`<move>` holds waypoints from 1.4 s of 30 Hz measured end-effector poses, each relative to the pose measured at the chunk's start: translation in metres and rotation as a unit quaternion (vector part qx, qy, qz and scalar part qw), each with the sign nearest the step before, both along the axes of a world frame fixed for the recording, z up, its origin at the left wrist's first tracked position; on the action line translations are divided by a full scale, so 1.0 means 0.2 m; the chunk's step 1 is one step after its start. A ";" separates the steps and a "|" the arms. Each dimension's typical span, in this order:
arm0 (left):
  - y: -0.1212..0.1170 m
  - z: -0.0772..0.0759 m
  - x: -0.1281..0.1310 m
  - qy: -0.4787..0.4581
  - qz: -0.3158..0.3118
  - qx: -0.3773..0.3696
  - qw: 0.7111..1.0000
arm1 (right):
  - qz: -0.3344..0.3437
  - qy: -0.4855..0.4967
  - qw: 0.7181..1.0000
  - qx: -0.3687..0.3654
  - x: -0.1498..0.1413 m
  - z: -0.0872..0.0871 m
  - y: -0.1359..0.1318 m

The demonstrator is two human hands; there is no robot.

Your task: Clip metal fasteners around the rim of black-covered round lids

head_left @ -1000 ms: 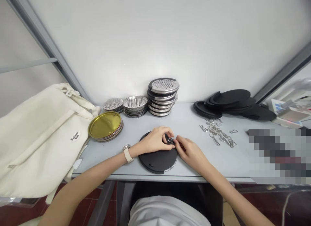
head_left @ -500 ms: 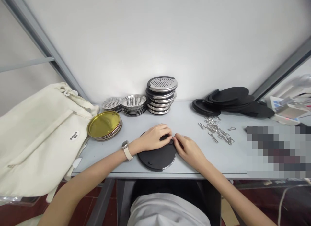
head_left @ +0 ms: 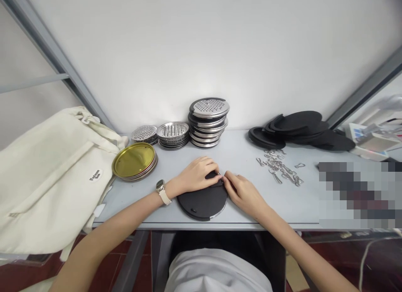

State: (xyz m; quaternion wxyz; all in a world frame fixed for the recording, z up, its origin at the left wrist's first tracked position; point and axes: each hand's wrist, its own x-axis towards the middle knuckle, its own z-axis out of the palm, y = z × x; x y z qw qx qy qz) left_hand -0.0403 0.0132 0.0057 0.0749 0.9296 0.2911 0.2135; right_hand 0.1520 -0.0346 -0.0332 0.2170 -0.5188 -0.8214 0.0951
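A black round lid-like disc (head_left: 204, 204) with a silver rim showing on its right side lies flat near the table's front edge. My left hand (head_left: 197, 174) rests over its far part, thumb and fingers closed on a small metal spring clip (head_left: 221, 178), mostly hidden. At the disc's right edge, my right hand (head_left: 241, 189) pinches at the same clip, its fingertips meeting those of my left. Part of a raised black flap or strap shows beneath my left fingers. A small slot marks the near part of the disc.
Loose metal clips (head_left: 282, 168) lie to the right, below a pile of black covers (head_left: 298, 126). Behind stand stacks of silver grater discs (head_left: 172, 133) and black-edged grater discs (head_left: 209, 120). Gold lids (head_left: 133, 160) and a cream bag (head_left: 59, 170) are on the left.
My hands stay at the disc's far right edge. The left thumb and fingers have come closer to the right fingertips, and the clip is now less visible. The view has shifted slightly.
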 end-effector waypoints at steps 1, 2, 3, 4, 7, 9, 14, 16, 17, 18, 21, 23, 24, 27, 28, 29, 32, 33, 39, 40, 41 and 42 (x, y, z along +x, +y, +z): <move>0.00 0.00 0.00 0.000 -0.002 0.004 1.000 | -0.001 0.000 1.000 -0.001 0.00 0.00 0.00; 0.00 0.00 0.00 0.000 -0.002 0.008 1.000 | -0.003 0.000 1.000 -0.002 0.00 0.00 0.00; 0.00 0.00 0.00 0.000 -0.003 0.011 1.000 | -0.005 0.000 1.000 -0.003 0.00 0.00 0.00; 0.00 0.01 0.00 0.000 -0.004 0.011 1.000 | -0.006 0.001 1.000 -0.004 0.00 0.00 0.00; 0.00 0.01 0.00 -0.010 -0.013 -0.014 1.000 | -0.008 0.007 1.000 -0.010 0.00 0.00 0.01; 0.00 0.01 0.00 -0.023 -0.024 -0.042 0.999 | -0.008 0.016 1.000 -0.017 0.00 0.00 0.01; -0.01 0.02 0.00 -0.027 -0.047 -0.068 0.996 | -0.005 0.040 0.999 -0.029 0.00 0.00 0.00; -0.01 0.02 0.00 -0.025 -0.050 -0.070 0.996 | 0.000 0.047 0.998 -0.030 0.00 0.01 0.00; -0.01 0.02 0.00 -0.025 -0.051 -0.071 0.996 | 0.002 0.051 0.998 -0.030 0.00 0.01 0.00; -0.01 0.02 0.00 -0.024 -0.051 -0.073 0.996 | 0.004 0.055 0.998 -0.030 0.00 0.01 0.00; -0.01 0.02 -0.01 -0.020 -0.056 -0.084 0.995 | 0.005 0.060 0.998 -0.028 0.00 0.02 0.00; -0.01 0.02 -0.01 -0.025 -0.055 -0.092 0.994 | 0.004 0.057 0.998 -0.028 0.00 0.02 0.00; -0.01 0.03 -0.01 -0.033 -0.053 -0.097 0.993 | 0.004 0.055 0.998 -0.028 0.00 0.02 0.00; -0.01 0.03 -0.01 -0.057 -0.051 -0.119 0.990 | 0.005 0.050 0.998 -0.028 0.00 0.01 0.00; -0.01 0.03 -0.01 -0.061 -0.052 -0.126 0.989 | 0.006 0.048 0.998 -0.027 0.00 0.01 0.00; -0.01 0.03 -0.01 -0.062 -0.054 -0.132 0.988 | 0.007 0.046 0.999 -0.025 0.00 0.01 0.00; 0.00 0.04 -0.01 -0.066 -0.069 -0.146 0.985 | 0.009 0.047 0.999 -0.022 0.00 0.01 0.00; 0.01 0.04 -0.02 -0.066 -0.076 -0.150 0.984 | 0.008 0.051 0.998 -0.024 0.00 0.01 0.00; 0.01 0.07 -0.03 -0.052 -0.093 -0.160 0.981 | 0.001 0.092 0.995 -0.044 0.00 0.02 -0.01; 0.01 0.07 -0.03 -0.050 -0.093 -0.161 0.981 | 0.002 0.099 0.994 -0.049 0.00 0.03 -0.01; 0.01 0.07 -0.03 -0.048 -0.093 -0.161 0.981 | 0.004 0.106 0.993 -0.055 0.00 0.03 -0.01; 0.01 0.07 -0.04 -0.046 -0.093 -0.160 0.982 | 0.005 0.113 0.992 -0.060 0.00 0.03 -0.01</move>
